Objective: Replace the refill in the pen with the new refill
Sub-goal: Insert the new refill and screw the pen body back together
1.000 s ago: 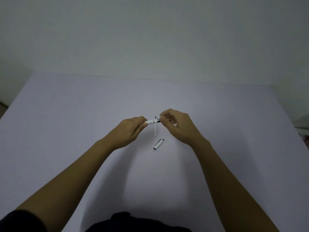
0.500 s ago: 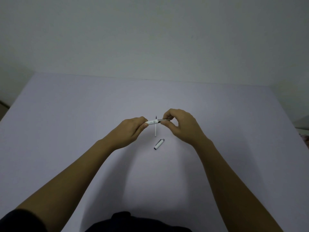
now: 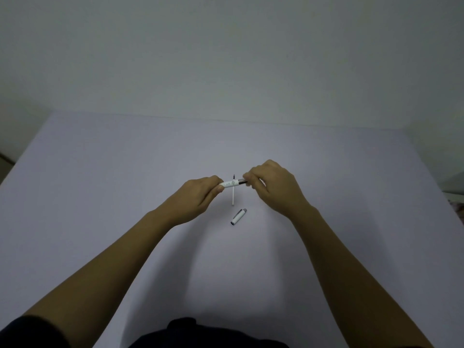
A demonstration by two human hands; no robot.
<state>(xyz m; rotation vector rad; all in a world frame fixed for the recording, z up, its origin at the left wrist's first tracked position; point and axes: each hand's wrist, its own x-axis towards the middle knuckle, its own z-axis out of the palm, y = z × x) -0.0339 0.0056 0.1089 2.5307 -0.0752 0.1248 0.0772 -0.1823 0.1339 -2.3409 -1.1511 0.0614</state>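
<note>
A white pen barrel (image 3: 230, 183) is held level above the table, its left end inside my left hand (image 3: 198, 197). My right hand (image 3: 272, 187) pinches the dark front section (image 3: 243, 181) at the barrel's right end. A thin white refill (image 3: 233, 195) with a dark tip lies on the table under the pen, pointing away from me. The white pen cap (image 3: 238, 217) lies on the table a little nearer to me, between my wrists. How far the dark section sits in the barrel is hidden by my fingers.
The pale lilac table (image 3: 125, 197) spreads wide around my hands and meets a plain wall at the back. Dark clothing (image 3: 208, 334) shows at the bottom edge. A pale object (image 3: 455, 187) sits beyond the table's right edge.
My right hand's fingers have shifted on the pen's dark end, drawing slightly out half a second ago and now closing back against the barrel. My left hand, refill and cap stay put.
</note>
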